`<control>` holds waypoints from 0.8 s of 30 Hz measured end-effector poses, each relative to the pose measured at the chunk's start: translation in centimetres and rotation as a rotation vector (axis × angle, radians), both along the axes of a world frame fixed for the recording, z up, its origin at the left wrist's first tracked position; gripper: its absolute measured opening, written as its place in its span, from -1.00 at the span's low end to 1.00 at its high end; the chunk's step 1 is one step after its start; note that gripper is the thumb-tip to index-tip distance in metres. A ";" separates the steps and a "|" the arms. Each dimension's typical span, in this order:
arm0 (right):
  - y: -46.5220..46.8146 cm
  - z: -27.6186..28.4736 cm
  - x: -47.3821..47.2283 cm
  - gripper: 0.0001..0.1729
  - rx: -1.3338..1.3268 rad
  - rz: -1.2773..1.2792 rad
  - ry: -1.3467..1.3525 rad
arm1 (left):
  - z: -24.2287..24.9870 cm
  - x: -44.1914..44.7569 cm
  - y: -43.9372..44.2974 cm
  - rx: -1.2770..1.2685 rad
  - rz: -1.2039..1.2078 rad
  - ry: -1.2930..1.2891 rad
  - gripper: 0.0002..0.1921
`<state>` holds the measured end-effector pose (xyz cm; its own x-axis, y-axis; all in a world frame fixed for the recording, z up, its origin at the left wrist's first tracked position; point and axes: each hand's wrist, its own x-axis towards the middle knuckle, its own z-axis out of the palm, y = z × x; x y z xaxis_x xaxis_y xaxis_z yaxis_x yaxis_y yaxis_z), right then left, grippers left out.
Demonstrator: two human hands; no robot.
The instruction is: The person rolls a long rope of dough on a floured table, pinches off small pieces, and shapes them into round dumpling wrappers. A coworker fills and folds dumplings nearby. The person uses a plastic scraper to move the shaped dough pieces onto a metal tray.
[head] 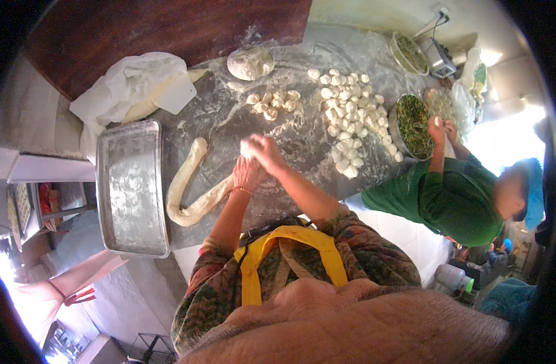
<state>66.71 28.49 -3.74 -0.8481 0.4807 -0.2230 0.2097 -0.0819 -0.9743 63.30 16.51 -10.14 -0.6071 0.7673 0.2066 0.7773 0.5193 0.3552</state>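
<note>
A thick dough rope [177, 193] lies bent in a V on the floured metal worktop [228, 120]. My left hand [247, 174], with a thin bracelet at the wrist, grips the rope near its right end. Just beyond it my right hand [265, 154] is curled over a pale bit of dough at that end; motion blurs its fingertips. Whether this bit is still joined to the rope cannot be seen. Small dough pieces [273, 101] form a cluster past my hands, and many more dough lumps [350, 107] are spread to the right.
At left stands a metal tray [132, 191], with a white scraper [177, 94] and plastic-covered dough [137, 86] behind. A floured dough mound [250, 63] sits at the back. On the right, a person in green [460, 200] works beside a bowl of chopped green filling [413, 125].
</note>
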 end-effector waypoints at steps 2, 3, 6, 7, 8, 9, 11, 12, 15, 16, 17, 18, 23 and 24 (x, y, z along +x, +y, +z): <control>1.9 1.5 -1.1 -0.51 0.225 -0.112 0.120 | 0.7 0.6 -1.8 0.019 0.036 0.061 -0.63; 2.4 1.0 -1.1 -0.45 0.476 -0.153 0.168 | 0.5 0.2 -3.0 -0.066 0.050 0.057 -0.65; -1.4 -1.2 1.1 -0.46 0.767 0.119 -0.046 | -0.4 -0.8 -6.0 0.038 -0.003 -0.119 -0.71; -2.9 -1.3 1.6 -0.49 0.709 0.216 -0.113 | -0.9 -1.4 -7.0 0.135 -0.036 -0.198 -0.73; -4.5 -1.4 1.3 -0.53 0.610 0.215 -0.048 | -3.5 -2.5 -8.4 0.093 -0.052 -0.313 -0.71; -5.0 -3.1 1.8 -0.57 0.518 0.179 -0.011 | -2.3 -2.4 -7.8 0.115 0.020 -0.451 -0.66; -5.3 -6.6 2.2 -0.64 0.495 0.100 -0.008 | 3.6 -1.5 -6.1 0.148 0.170 -0.723 -0.57; -5.2 -8.1 2.2 -0.68 0.569 0.067 -0.041 | 5.0 -1.2 -5.8 0.139 0.113 -0.452 -0.52; -4.9 -8.9 2.2 -0.65 0.576 0.047 -0.197 | 5.7 0.1 -4.8 0.092 0.033 -0.001 -0.41; -5.0 -8.5 2.1 -0.61 0.540 0.061 -0.252 | 4.7 0.6 -4.3 0.063 0.068 -0.083 -0.40; -5.2 -8.1 2.0 -0.63 0.535 0.027 -0.259 | 3.7 1.0 -3.8 0.035 0.100 -0.165 -0.40; -5.3 -7.3 2.0 -0.64 0.531 -0.012 -0.268 | 3.0 1.0 -3.1 -0.027 0.182 -0.269 -0.57; -2.8 -6.2 3.8 -0.77 0.049 -0.001 -0.253 | 1.1 -0.1 -1.5 -0.080 0.091 -0.340 -0.68; -2.1 -5.7 4.2 -0.79 -0.171 0.005 -0.224 | 1.6 -0.1 -1.3 -0.061 0.068 -0.319 -0.66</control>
<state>70.91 26.36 -9.45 -0.7708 0.4158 -0.4827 0.4191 -0.2397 -0.8757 63.21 15.17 -8.57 -0.6838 0.7281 -0.0468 0.5949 0.5936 0.5419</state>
